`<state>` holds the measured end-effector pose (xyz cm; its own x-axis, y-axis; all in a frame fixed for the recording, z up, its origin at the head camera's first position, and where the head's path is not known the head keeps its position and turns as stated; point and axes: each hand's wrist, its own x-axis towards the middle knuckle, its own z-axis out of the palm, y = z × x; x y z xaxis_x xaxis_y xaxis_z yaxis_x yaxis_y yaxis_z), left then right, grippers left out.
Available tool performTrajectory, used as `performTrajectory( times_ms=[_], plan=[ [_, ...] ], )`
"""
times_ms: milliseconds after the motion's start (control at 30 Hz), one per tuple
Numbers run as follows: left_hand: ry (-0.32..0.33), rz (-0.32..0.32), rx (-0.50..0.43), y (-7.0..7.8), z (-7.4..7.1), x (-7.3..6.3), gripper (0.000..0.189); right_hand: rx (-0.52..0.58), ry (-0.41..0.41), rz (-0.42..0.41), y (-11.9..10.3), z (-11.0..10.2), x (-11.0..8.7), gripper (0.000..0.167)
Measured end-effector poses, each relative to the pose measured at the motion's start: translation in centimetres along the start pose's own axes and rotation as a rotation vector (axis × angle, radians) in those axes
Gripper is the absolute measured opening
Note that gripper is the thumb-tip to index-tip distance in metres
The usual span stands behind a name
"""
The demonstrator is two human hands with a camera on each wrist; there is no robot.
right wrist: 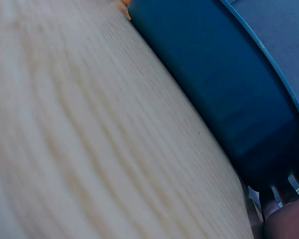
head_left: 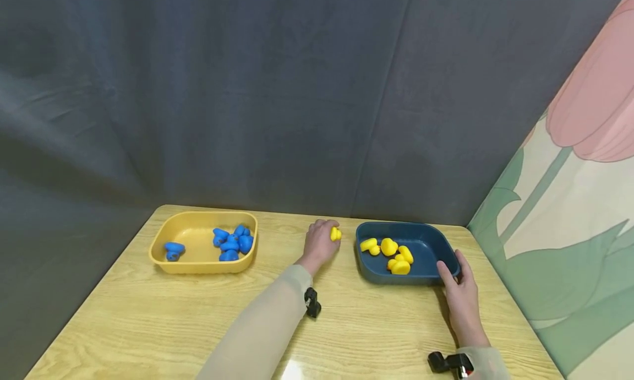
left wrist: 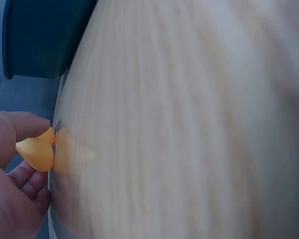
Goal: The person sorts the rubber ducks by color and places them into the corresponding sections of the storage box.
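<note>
My left hand [head_left: 321,242] pinches a small yellow rubber duck [left wrist: 37,153] between thumb and fingers, low at the tabletop left of the dark blue bin. In the head view the same duck [head_left: 335,234] shows at the fingertips. My right hand [head_left: 460,297] holds the front right corner of the dark blue bin [head_left: 396,280], the thumb at the rim and the fingers along the outer side. Inside that bin lie several yellow rubber ducks [head_left: 389,247]. The right wrist view shows the bin's outer wall [right wrist: 209,64], with part of my hand at its corner.
On the left side of the wooden table [head_left: 366,330] stands a yellow bin [head_left: 198,267] with several blue rubber ducks [head_left: 230,246] in it. A dark grey curtain [head_left: 257,104] hangs behind the table. Along the right edge is a flower-patterned panel [head_left: 569,248].
</note>
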<state>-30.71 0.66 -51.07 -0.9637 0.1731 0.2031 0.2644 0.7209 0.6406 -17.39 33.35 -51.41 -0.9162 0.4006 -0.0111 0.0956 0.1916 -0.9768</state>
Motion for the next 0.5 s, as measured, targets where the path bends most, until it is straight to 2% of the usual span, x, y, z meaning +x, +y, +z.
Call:
performTrajectory(
  times_ms=[133,500],
  plan=[
    [0.011,-0.005,-0.009,-0.1,-0.5,-0.3,0.044,0.001,0.004,-0.003,0.0,0.0,0.1,0.082],
    [-0.015,-0.035,-0.057,-0.9,-1.6,-1.0,0.050,-0.009,0.008,0.007,0.1,-0.1,0.3,0.082]
  ],
)
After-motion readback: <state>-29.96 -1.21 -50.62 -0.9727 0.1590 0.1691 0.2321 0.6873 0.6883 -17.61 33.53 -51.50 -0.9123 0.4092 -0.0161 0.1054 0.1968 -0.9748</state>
